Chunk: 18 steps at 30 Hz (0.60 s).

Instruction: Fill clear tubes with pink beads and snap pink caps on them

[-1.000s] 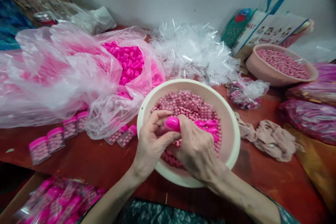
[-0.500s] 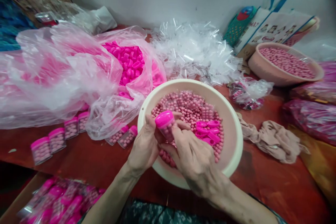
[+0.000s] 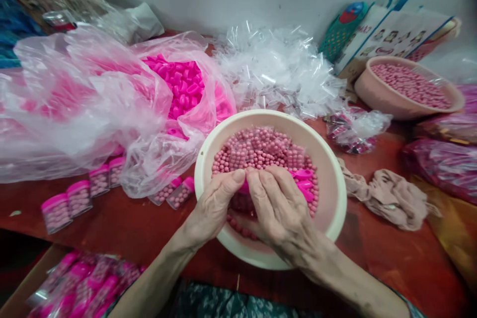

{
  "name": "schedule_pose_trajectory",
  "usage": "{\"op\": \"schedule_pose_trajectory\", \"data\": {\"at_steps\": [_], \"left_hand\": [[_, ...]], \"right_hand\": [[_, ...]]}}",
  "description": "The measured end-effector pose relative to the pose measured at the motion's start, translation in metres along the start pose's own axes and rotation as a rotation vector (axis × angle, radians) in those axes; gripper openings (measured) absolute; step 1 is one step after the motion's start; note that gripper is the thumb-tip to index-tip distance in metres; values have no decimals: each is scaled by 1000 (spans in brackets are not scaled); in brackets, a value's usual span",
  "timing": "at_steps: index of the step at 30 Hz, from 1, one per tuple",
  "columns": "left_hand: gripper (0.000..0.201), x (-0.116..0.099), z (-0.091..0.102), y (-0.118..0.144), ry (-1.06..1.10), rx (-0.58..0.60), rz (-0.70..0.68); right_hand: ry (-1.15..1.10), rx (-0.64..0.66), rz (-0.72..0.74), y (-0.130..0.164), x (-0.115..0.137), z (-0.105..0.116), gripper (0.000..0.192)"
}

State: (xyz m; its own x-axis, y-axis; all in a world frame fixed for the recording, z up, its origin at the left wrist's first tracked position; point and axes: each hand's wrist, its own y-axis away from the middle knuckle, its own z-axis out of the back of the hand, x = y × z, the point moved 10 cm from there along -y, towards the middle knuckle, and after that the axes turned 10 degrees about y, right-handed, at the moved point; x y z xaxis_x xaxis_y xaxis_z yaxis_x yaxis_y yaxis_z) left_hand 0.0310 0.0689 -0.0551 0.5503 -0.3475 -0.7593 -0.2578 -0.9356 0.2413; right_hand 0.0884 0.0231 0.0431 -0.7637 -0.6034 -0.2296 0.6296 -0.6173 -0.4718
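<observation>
A cream basin (image 3: 335,184) in front of me holds many small pink beads (image 3: 261,151) and a few loose bright pink caps (image 3: 303,179). Over its near side my left hand (image 3: 214,206) and my right hand (image 3: 278,208) are closed together around a small clear container with a pink cap (image 3: 244,191). My fingers hide most of the container; only a sliver of cap and the bead-filled body show between my hands.
A large plastic bag of pink caps (image 3: 182,84) lies to the left, a pile of clear containers (image 3: 276,67) behind the basin. Filled capped containers (image 3: 78,196) line the table's left. A second bowl of beads (image 3: 408,87), a beige cloth (image 3: 387,198) and a box of packed containers (image 3: 78,288) are nearby.
The capped container that stood up between my fingers half a second ago is now pressed down and covered by both hands over the basin.
</observation>
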Motion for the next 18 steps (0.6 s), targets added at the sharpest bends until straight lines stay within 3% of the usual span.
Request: {"op": "schedule_pose_trajectory", "data": {"at_steps": [4, 6, 8, 11, 13, 15, 16, 18], "left_hand": [[26, -5, 0, -1, -56, -27, -37], [29, -19, -9, 3, -48, 9, -112], [31, -47, -10, 16, -93, -10, -296], [34, -95, 14, 58, -240, -254, -747], [29, -103, 40, 85, -370, -482, -906], [26, -91, 65, 92, -587, -623, -854], [29, -77, 73, 81, -750, -588, -718], [31, -52, 79, 65, -1155, -472, -588]], "right_hand": [[-142, 44, -65, 0, -5, -6, 56], [-304, 104, -136, 2, -18, -13, 63], [-386, 130, -243, 10, -42, -18, 68], [-319, 152, -443, 30, -91, -20, 50], [-254, 202, -506, 42, -115, -24, 32], [-237, 238, -508, 50, -126, -29, 25], [-244, 256, -487, 52, -126, -32, 23], [-269, 266, -406, 57, -119, -38, 21]]}}
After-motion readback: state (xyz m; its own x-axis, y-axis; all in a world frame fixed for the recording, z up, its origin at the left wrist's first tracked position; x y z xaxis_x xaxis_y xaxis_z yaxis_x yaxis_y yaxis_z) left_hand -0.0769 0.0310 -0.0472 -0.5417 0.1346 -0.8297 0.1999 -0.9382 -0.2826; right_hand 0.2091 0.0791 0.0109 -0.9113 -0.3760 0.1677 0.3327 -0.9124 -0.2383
